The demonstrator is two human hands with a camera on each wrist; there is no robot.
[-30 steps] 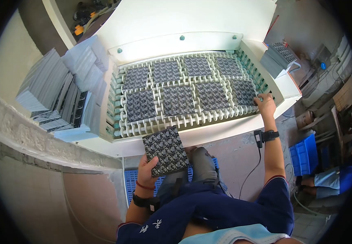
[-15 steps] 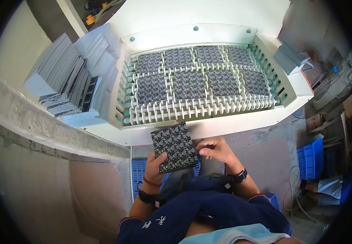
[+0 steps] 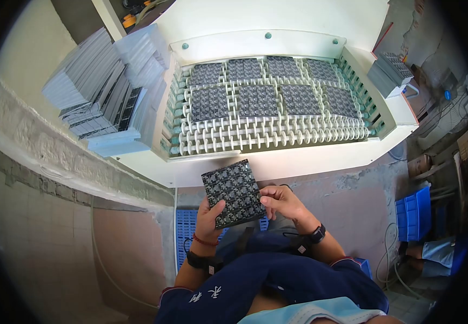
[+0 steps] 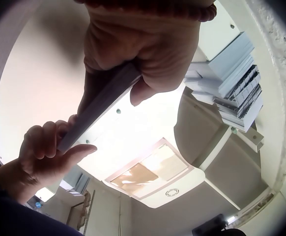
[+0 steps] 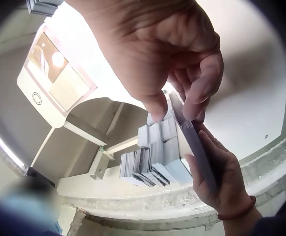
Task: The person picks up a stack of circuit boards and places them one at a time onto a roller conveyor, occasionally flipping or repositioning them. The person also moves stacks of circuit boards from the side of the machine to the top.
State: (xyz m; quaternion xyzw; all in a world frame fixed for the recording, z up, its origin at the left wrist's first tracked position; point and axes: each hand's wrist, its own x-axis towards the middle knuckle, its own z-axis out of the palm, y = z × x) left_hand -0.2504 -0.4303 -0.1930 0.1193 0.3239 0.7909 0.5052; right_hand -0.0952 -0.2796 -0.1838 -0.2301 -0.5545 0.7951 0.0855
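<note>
In the head view my left hand (image 3: 209,218) grips a stack of dark circuit boards (image 3: 233,190) at its lower left, thumb over the top face. The stack is tilted in front of my lap, short of the machine. My right hand (image 3: 288,204) pinches its right edge between thumb and fingers. In the right wrist view, the thumb and fingertips lie on either side of the layered stack edge (image 5: 204,160). Beyond, several similar circuit board panels (image 3: 258,101) lie in two rows on the white roller conveyor (image 3: 277,132) of the machine.
Upright stacks of panels (image 3: 85,75) stand on the machine's left side. A smaller stack of panels (image 3: 388,75) sits at its right. The machine's white front edge (image 3: 309,167) lies beyond my hands. A blue crate (image 3: 413,214) and another person's legs (image 3: 436,256) are at right.
My right hand has left the front right board on the conveyor and come back to the held stack's right edge. The conveyor boards have moved farther from the front edge.
</note>
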